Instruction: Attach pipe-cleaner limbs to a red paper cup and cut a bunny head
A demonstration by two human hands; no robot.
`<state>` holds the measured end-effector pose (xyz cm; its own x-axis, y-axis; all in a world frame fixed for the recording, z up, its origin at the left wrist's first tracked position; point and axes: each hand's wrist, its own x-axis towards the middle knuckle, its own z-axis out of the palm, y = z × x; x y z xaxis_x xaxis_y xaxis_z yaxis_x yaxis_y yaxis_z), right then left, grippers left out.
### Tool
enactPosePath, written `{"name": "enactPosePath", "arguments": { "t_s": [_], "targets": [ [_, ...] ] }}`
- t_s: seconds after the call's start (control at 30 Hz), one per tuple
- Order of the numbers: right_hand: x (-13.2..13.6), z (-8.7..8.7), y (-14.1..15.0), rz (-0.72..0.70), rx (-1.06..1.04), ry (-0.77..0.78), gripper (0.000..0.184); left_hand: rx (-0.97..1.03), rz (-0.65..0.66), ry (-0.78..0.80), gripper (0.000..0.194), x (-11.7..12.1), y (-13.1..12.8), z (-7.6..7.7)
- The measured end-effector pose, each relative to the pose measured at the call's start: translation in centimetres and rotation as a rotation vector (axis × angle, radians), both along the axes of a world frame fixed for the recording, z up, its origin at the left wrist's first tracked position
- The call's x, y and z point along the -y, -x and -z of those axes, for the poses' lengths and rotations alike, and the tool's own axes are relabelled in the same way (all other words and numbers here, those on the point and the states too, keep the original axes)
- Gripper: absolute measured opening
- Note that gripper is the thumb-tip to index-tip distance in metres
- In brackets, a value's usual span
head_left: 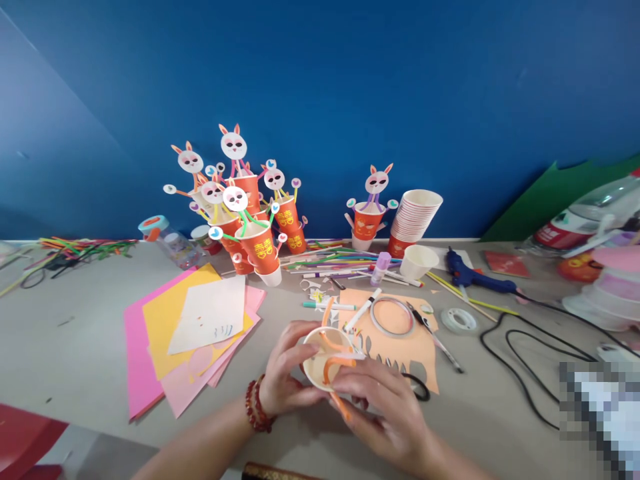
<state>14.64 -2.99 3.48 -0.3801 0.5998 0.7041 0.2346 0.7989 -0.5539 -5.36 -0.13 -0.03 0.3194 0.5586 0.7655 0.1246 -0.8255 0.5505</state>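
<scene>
A paper cup (315,368), its pale inside turned up toward me, is held low over the near middle of the table. My left hand (287,372), wearing a red bead bracelet, is closed around the cup's left side with its thumb at the rim. My right hand (385,401) is closed on the right side, fingers at the rim. Orange strips (332,363) bend inside the cup and over its edge; others stick out above and below it. A white piece shows beside the right fingers. The cup's outer wall is mostly hidden.
Rabbit-faced red cups (264,250) stand at the back, near a cup stack (413,220). Coloured paper (137,347) lies left. Around the cut orange sheet (420,347) are markers, a tape roll (459,321) and scissors. A blue glue gun (480,279) trails a black cable right.
</scene>
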Motion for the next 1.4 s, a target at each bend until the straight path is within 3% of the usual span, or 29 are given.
{"name": "enactPosePath", "arguments": {
  "t_s": [0.5, 0.9, 1.03, 1.23, 1.4],
  "targets": [
    [0.2, 0.5, -0.4, -0.041, -0.014, 0.142, 0.012, -0.023, -0.020, -0.040, 0.063, 0.2, 0.1, -0.4],
    [0.1, -0.1, -0.6, -0.144, -0.077, 0.178, 0.031, 0.049, 0.016, 0.069, 0.063, 0.1, 0.0, 0.4],
    [0.1, 0.1, -1.1, -0.126, -0.205, 0.233, 0.034, 0.237, 0.167, 0.300, 0.055, 0.4, -0.2, 0.5],
    [-0.7, 1.1, -1.0, 0.044, -0.393, 0.578, 0.022, 0.574, 0.335, 0.893, 0.057, 1.0, -0.3, 0.9],
    [-0.8, 1.0, -0.5, 0.000, -0.322, 0.653, 0.022, 0.698, 0.449, 1.080, 0.060, 1.1, -0.1, 1.7]
  ]
}}
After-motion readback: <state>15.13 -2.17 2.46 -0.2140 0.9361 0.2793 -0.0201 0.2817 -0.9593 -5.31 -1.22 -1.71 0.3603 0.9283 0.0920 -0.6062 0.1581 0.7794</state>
